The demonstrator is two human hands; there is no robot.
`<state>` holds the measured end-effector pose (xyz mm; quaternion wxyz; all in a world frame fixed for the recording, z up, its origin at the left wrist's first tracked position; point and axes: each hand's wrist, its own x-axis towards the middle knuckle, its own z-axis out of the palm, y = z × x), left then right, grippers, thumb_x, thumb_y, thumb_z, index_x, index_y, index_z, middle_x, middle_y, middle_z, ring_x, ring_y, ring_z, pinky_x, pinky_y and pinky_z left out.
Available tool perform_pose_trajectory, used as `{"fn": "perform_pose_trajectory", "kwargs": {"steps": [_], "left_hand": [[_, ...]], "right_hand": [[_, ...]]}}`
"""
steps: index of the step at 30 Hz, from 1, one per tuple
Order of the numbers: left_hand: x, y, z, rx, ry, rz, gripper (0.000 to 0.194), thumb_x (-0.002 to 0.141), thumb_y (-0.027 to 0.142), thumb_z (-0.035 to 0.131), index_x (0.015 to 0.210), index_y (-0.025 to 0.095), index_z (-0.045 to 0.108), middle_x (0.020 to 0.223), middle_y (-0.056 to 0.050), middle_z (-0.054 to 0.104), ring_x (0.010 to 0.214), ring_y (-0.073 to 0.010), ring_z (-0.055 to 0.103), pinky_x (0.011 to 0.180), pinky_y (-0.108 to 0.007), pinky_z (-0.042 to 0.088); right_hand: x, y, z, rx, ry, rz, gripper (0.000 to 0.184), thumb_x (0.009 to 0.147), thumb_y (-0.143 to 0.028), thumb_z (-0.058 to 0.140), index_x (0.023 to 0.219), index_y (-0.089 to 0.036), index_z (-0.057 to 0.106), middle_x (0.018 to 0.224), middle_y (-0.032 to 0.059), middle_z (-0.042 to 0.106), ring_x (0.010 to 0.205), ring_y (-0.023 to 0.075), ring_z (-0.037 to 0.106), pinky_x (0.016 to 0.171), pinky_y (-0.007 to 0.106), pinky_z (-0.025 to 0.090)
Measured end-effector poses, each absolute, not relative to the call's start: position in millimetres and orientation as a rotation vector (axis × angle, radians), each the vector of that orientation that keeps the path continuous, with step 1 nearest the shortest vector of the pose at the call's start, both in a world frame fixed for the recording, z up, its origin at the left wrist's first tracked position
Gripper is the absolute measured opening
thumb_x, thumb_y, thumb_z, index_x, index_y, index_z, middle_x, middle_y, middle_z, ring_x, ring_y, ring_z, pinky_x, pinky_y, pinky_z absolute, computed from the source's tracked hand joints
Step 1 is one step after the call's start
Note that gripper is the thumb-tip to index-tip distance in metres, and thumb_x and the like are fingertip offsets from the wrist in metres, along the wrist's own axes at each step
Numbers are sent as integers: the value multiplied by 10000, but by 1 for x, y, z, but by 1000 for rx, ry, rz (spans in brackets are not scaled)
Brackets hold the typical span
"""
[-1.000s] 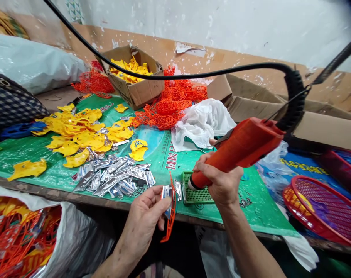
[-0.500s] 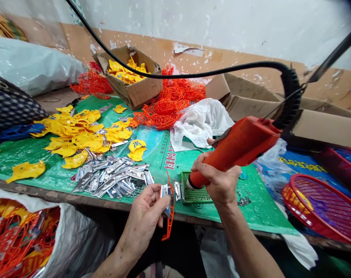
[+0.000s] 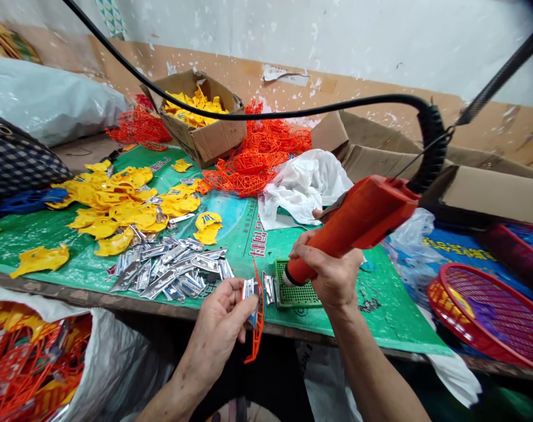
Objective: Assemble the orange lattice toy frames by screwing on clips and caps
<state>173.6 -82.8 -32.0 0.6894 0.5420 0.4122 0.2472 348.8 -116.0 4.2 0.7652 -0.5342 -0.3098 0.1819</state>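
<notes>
My left hand (image 3: 225, 316) is closed, pinching a thin orange plastic frame (image 3: 260, 328) together with a silver-and-blue strip (image 3: 250, 296) at the table's front edge. Wrapped around a red electric screwdriver (image 3: 354, 225) is my right hand (image 3: 330, 269). The screwdriver slants down to the left, and its dark nose with a pale tip is over the green perforated tray (image 3: 301, 302); whether the tip touches the tray I cannot tell. Beside the tray's left wall lies a loose silver piece (image 3: 269, 287). A heap of silver strips (image 3: 178, 266) is left of my hands.
Yellow plastic parts (image 3: 126, 202) are piled at the left. Behind stand a cardboard box (image 3: 216, 138) of yellow parts and tangled orange frames (image 3: 266, 158). A black cable (image 3: 301, 111) arches overhead to the screwdriver. A red basket (image 3: 490, 316) sits right; a filled white sack (image 3: 108, 346) stands lower left.
The screwdriver's upper end and cable have shifted slightly left. Both hands keep their grips, and the held orange frame has barely moved.
</notes>
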Motion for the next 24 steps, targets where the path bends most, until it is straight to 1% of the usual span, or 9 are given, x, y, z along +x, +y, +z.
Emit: {"fn": "perform_pose_trajectory", "kwargs": {"steps": [8,16,24], "left_hand": [[173,-82,-32,1229,937,532,253,807,388,621,925,170,572,686,41,579,440,-50,405,391,-162,337],[172,-81,-31,1215,922,538,290,792,405,643,937,162,578,706,31,596,461,-56,417,389,-159,346],[174,-81,-28,1197,929,531,300,771,399,652,934,162,568,700,27,607,473,-63,441,378,-153,348]], "right_hand": [[350,-118,1,-1154,-677,404,115,614,-221,764,612,-167,662,615,-10,625,512,133,568,517,320,498],[352,-119,1,-1119,-653,385,112,601,-180,773,628,-161,666,624,-9,632,511,135,574,518,320,499],[352,-118,1,-1146,-686,394,110,623,-201,763,622,-163,660,624,-6,624,515,133,571,515,316,496]]}}
